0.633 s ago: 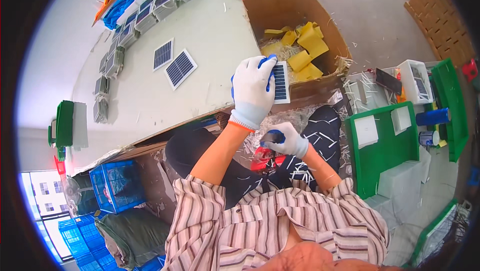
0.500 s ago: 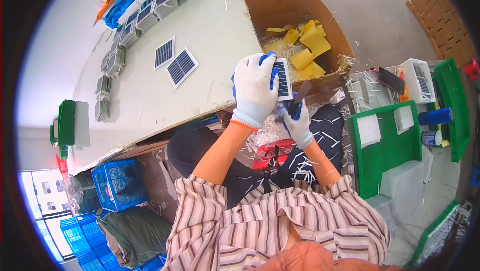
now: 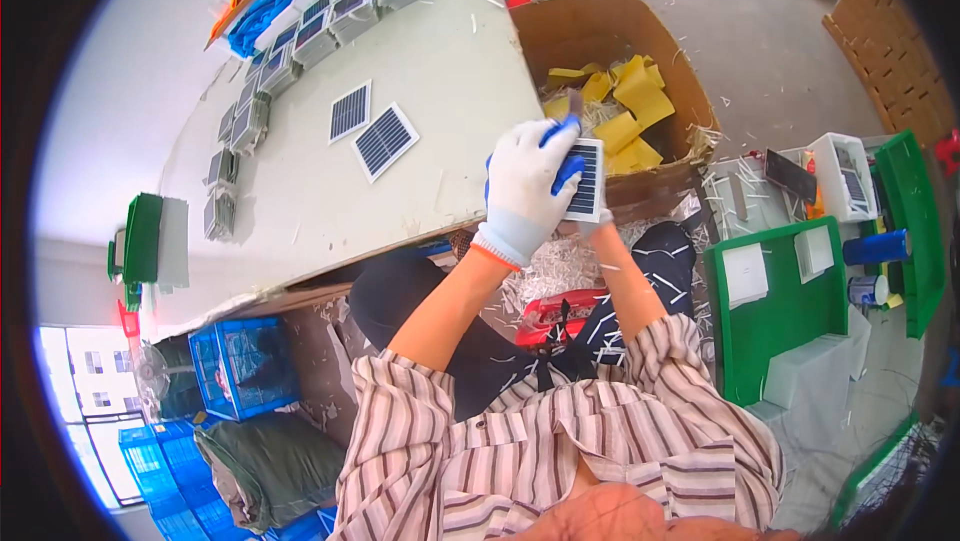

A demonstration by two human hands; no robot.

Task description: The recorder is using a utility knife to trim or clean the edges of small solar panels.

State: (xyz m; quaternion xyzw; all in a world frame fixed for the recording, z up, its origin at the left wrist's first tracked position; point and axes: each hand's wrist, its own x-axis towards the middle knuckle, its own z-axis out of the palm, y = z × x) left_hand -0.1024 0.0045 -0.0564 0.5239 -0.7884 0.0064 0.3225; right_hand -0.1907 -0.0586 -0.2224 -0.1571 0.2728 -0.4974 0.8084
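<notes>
My left hand point(image 3: 530, 176), in a white glove with blue-coated fingers, grips a small solar panel point(image 3: 584, 181) by its left side. The panel has dark cells with thin light lines and a white border. My right hand point(image 3: 597, 223) is behind and under the panel, so its fingers are hidden and only a bit of glove shows. A dark flat-bladed tool point(image 3: 575, 104) sticks up past the panel's top edge, in line with the hidden right hand. Two more solar panels, one at the left point(image 3: 350, 112) and one nearer point(image 3: 386, 142), lie on the white table point(image 3: 300, 211).
Stacks of solar panels point(image 3: 280, 69) line the table's far left edge. Beyond my hands stands a cardboard box point(image 3: 690, 91) with yellow sheets and white strips. To the right are a green tray point(image 3: 740, 331) and a white bin point(image 3: 840, 176). Blue crates point(image 3: 235, 371) stand at lower left.
My right hand has gone from below the panel to behind it, and the tool has risen past its top edge. The left hand and panel are slightly lower and further right in view.
</notes>
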